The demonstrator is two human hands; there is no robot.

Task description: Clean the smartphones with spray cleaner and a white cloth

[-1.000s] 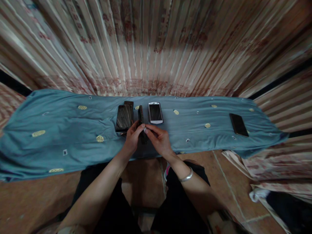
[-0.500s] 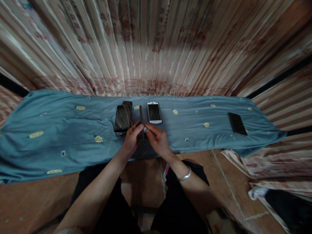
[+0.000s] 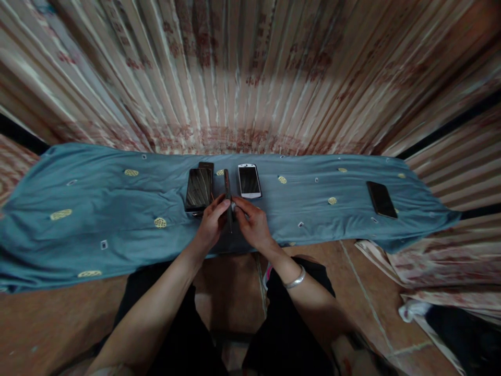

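Before me, at the middle of the cloth-covered surface, my left hand [image 3: 213,222] is closed around a dark phone [image 3: 227,183] held edge-on, its narrow side facing me. My right hand [image 3: 252,223] is closed in a pinch at the phone's right side. Between its fingers shows a small whitish thing [image 3: 234,206], too small to name. A large dark phone [image 3: 199,189] lies left of my hands, partly over another dark phone [image 3: 209,166]. Just beyond my right hand a white-framed phone [image 3: 249,181] lies screen up.
Another dark phone [image 3: 381,199] rests toward the right end of the blue cloth [image 3: 117,201]. A pleated curtain [image 3: 235,78] hangs along the far edge. Below are my knees and a tiled floor [image 3: 352,292]; a dark item [image 3: 457,329] lies at lower right.
The held phone has turned slightly, so a little more of its broad side shows. The right fingers have shifted slightly against it. The other phones stay where they were on the cloth.
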